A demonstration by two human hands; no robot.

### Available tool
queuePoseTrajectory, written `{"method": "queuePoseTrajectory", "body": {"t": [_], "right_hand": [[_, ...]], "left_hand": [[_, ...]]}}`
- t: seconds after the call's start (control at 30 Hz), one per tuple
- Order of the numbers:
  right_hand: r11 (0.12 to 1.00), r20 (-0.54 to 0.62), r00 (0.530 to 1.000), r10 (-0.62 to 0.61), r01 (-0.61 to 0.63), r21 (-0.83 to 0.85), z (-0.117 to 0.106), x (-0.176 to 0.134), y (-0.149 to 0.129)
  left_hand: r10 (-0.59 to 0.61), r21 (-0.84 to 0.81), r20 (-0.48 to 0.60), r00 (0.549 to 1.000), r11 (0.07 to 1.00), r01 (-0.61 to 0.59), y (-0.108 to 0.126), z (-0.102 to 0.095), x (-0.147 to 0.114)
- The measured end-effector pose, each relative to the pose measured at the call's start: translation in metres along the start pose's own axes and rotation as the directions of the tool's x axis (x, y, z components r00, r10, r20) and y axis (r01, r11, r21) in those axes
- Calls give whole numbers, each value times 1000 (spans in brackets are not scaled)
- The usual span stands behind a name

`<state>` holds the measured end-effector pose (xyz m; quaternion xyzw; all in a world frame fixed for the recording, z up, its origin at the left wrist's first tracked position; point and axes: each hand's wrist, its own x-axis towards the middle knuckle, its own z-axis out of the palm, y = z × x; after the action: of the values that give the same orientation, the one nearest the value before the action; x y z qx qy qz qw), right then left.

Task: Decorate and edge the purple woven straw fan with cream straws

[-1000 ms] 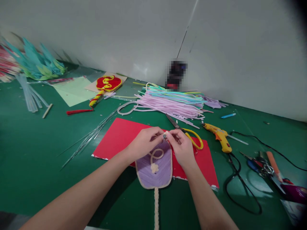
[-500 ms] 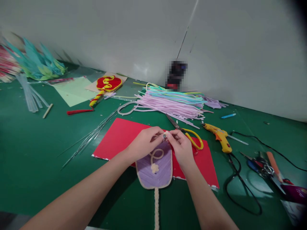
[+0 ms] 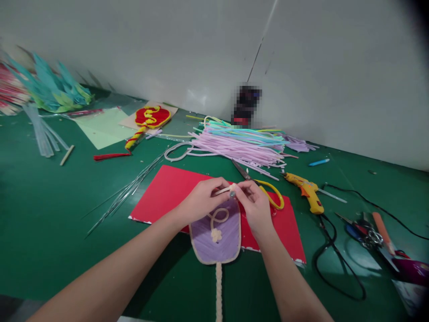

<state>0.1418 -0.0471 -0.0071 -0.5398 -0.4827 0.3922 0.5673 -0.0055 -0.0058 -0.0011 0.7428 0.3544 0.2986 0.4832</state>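
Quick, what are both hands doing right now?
Left hand: closed, holding a thin pale strip.
Right hand: closed, pinching a small cream piece beside the strip.

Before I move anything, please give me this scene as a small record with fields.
Left hand: fingers hold a thin cream strip
Right hand: fingers pinch the same strip at its right side
Below the hands: purple fan with cream edge, braided handle toward the person
Partly covered by the fan in view: red board
Beside the right hand: yellow-handled scissors, not held
Farther right: yellow glue gun
Behind the hands: coloured sticks
Surface: green table
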Motion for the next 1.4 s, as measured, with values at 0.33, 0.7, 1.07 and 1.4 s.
{"method": "queuePoseTrajectory", "body": {"t": [0.33,0.7,1.07,1.4], "right_hand": [[999,1,999,38,-38,16,0,0,1],[999,28,1000,1,1,-38,-1,-1,-1],[997,54,998,-15,19,-79,1,-3,-2],[993,2,999,-50,50,-110,-2,-2,-1]], "left_hand": [[30,73,-2,1000,997,-30,4,-3,-1],[52,107,-22,998,993,-49,4,-2,-1],[44,126,-23,999,991,-40,7,-4,-1],[22,75,-79,997,997,-16,3,-2,0]]}}
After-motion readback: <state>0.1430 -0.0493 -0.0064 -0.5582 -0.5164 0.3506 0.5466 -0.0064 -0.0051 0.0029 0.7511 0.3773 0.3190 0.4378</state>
